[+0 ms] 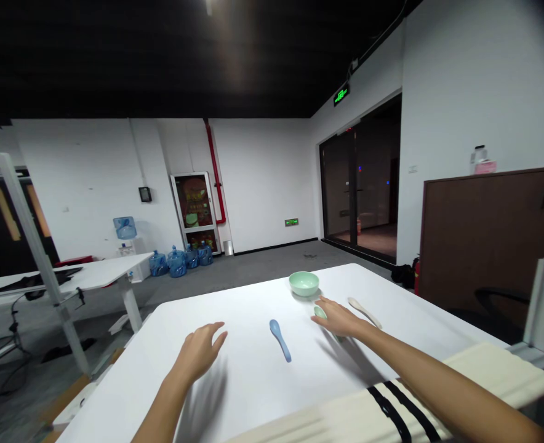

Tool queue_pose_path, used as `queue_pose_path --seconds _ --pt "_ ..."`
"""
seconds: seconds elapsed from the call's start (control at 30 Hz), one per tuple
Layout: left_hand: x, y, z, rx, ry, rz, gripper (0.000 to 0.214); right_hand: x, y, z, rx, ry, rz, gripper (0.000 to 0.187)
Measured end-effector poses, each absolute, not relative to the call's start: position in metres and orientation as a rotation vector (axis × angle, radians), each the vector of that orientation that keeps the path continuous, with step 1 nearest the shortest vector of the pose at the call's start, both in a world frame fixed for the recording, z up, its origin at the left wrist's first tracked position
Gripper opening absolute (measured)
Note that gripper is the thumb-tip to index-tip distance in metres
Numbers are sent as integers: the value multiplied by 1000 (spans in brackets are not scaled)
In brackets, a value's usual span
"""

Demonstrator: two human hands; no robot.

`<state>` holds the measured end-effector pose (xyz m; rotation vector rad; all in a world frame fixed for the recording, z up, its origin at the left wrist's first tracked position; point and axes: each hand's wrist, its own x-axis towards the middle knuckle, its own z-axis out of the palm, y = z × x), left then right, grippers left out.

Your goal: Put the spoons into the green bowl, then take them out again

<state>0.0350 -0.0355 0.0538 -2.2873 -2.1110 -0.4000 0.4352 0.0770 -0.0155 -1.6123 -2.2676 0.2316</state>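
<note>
My right hand (pixel 340 318) lies over a pale green spoon (pixel 319 312) on the white table (pixel 253 381), fingers curled down onto it, though whether they grip it is not clear. Just beyond it stands a small green bowl (pixel 304 283). A cream spoon (pixel 364 312) lies to the right of that hand, a blue spoon (pixel 280 339) to its left. My left hand (pixel 201 351) hovers low over the bare tabletop left of the blue spoon, fingers relaxed and apart, holding nothing.
A cream cloth with black stripes (pixel 392 406) covers the table's near right edge. A second white desk (pixel 92 274) stands at the left with a metal frame (pixel 36 246). Water jugs (pixel 180 259) line the far wall. A brown partition (pixel 493 234) rises at the right.
</note>
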Motion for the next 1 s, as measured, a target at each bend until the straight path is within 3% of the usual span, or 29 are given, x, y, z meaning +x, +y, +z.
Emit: queue_pose_path --seconds 0.43,0.67,1.0 --pt "36 -33 53 -2296 -2111 -402 55 502 125 15 -2060 -2068 69 35" --pt "34 -31 51 -2287 -2111 -412 54 547 132 -15 -2349 -1869 131 45" --pt "35 -33 52 -2293 -2118 -430 52 568 139 -48 -2392 -1853 279 36"
